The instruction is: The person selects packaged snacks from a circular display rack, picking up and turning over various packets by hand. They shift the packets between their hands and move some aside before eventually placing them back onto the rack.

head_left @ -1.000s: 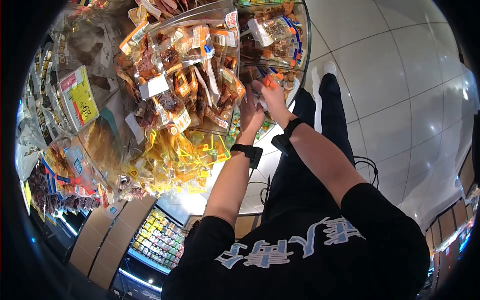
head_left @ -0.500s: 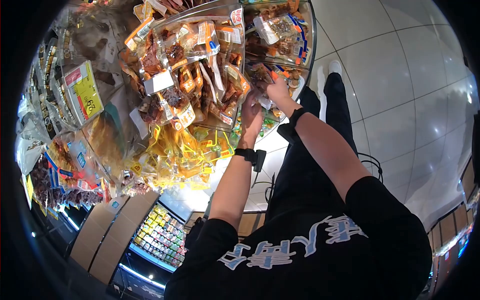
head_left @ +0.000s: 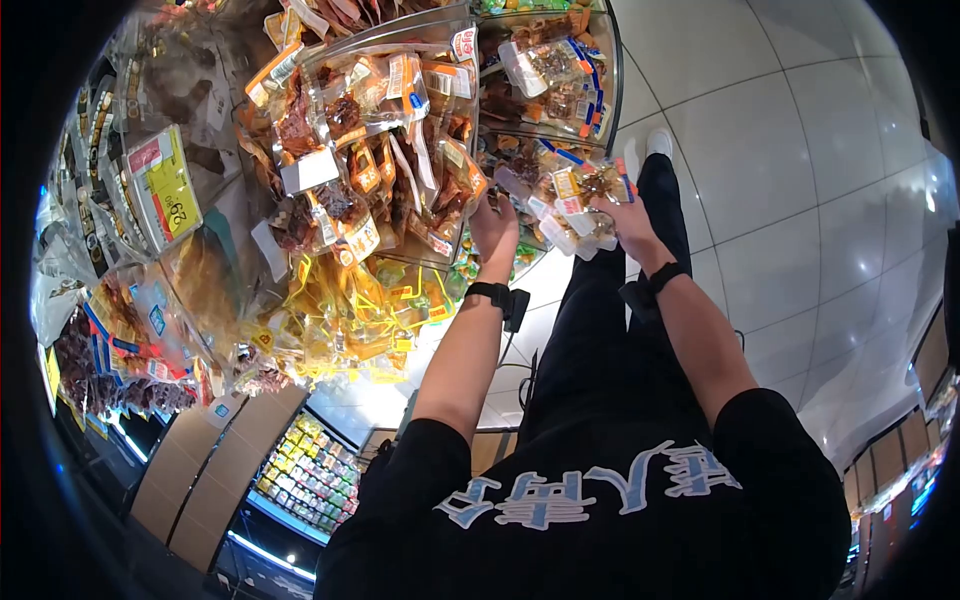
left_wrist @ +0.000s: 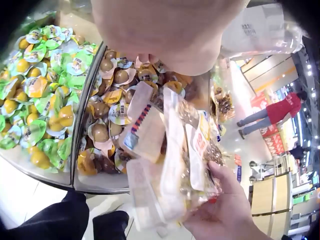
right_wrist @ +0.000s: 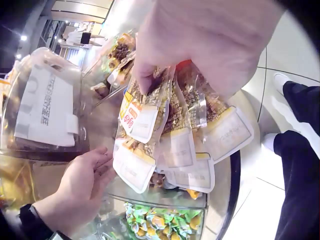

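Several clear vacuum-sealed snack packets (head_left: 567, 205) fan out from my right hand (head_left: 632, 228), which grips them at one end with thumb and fingers. In the right wrist view their white labels (right_wrist: 182, 146) hang downward over a bin of brown egg-like packed snacks (left_wrist: 101, 132). My left hand (head_left: 494, 238) is beside the divider of the display, its fingers loosely bent and nothing held. From the right wrist the left hand (right_wrist: 82, 182) appears with fingers pointing toward the hanging packets, close to their lower edge.
Green-wrapped yellow snacks (left_wrist: 37, 95) fill the neighbouring bin. A large heap of brown packaged food (head_left: 360, 150) and yellow bags (head_left: 350, 310) lies to the left, with a price sign (head_left: 163, 185). Tiled floor (head_left: 740, 130) is on the right. A person in red (left_wrist: 282, 110) stands farther off.
My right hand has come up out of the bin and moved right and toward the body, carrying the packets. The left hand has stayed near the divider, apart from the right.
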Motion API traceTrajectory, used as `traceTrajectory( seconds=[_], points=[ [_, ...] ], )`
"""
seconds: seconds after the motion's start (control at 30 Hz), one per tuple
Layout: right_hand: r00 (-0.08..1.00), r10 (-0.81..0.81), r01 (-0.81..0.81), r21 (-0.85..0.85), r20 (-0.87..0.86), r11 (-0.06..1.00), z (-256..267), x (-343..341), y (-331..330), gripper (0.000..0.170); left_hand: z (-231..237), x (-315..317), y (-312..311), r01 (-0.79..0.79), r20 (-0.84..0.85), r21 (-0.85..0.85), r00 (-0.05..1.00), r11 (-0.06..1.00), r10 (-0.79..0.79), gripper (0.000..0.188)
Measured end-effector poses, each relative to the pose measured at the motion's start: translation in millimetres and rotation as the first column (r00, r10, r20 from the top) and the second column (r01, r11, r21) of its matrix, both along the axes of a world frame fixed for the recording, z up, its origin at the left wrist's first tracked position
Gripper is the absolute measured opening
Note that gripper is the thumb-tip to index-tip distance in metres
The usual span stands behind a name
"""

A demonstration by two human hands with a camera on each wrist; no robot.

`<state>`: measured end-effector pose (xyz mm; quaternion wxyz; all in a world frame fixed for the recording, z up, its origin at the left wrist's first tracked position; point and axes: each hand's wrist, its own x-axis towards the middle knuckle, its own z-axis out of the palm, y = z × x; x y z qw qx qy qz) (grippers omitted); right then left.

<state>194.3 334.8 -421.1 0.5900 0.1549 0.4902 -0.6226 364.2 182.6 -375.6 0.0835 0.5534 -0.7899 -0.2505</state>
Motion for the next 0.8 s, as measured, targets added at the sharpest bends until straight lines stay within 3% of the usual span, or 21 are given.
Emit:
traceTrajectory(
  seconds=[0.03,0.13,0.17,0.27,0.4,0.5,0.6,0.67,0.73,0.8],
  points=[
    [1.0,0.014,-0.014,0.017,0.009,1.0,-3,-6,7,0.044,2,-7,-2,-0.008,-0.006,0.08,1.0,0.997,0.009,0.035],
    [0.998,0.067,-0.067,0.08,-0.005,0.995,-5,-23,22,0.042,3,-30,-9,0.102,0.103,0.08,0.989,0.992,-0.11,0.044],
    [0.998,0.069,-0.068,0.084,-0.01,0.994,-3,-27,27,0.041,-7,-29,-12,0.227,0.133,0.006,0.965,0.974,-0.226,0.058],
    [0.997,0.073,-0.073,0.077,0.006,0.994,-12,-40,42,0.039,-17,-44,-8,0.231,0.33,0.008,0.918,0.973,-0.221,0.064],
    [0.999,0.036,-0.036,0.061,0.0,0.997,6,-51,47,0.039,-17,-59,-7,0.051,0.42,0.096,0.903,0.994,-0.087,0.062],
    [1.0,0.024,-0.024,0.056,-0.004,0.998,15,-58,50,0.038,-14,-62,-8,0.084,0.447,0.035,0.89,0.996,-0.091,0.05],
    [1.0,0.029,-0.029,0.037,-0.001,0.999,23,-64,52,0.039,-16,-51,-5,0.176,0.316,0.078,0.929,0.981,-0.192,0.039],
    [0.999,0.04,-0.039,0.014,-0.007,0.999,33,-68,49,0.037,-15,-54,-2,0.08,0.265,0.259,0.953,0.963,-0.15,0.03],
    [0.995,0.094,-0.095,0.034,0.025,0.995,49,-77,45,0.036,20,-64,8,0.008,0.162,0.459,0.982,0.888,-0.093,0.03],
    [0.995,0.104,-0.104,0.006,0.005,0.995,74,-85,38,0.035,28,-66,25,0.049,-0.138,0.46,0.99,0.887,0.017,0.029]
  ],
)
